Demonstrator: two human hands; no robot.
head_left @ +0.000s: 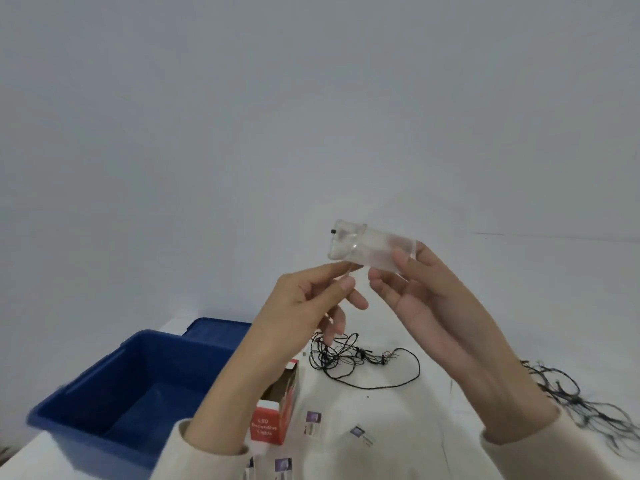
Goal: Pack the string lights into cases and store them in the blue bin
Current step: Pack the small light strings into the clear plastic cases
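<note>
- R hand holds a clear battery pack up in the air, grip clamped on its right end; black switch shows on the left end.
- L hand: thumb + forefinger pinched together just under the pack's lower left edge; can't tell what's between them, maybe a thin wire or the cover edge.
- String lights: one dark tangle on the white worktop below the hands, another tangle far right by the R sleeve.
- Blue bin at left, nothing seen inside; its lid behind it.
- Risks, my guess: wire is thin, so pulling the pack away could snag or knot the loops; pack is slick, held at one end only, could slip.
- Red box stands open next to the bin, reads "LED Decorative Lights".
- Small cards near it, print too small to read.
</note>
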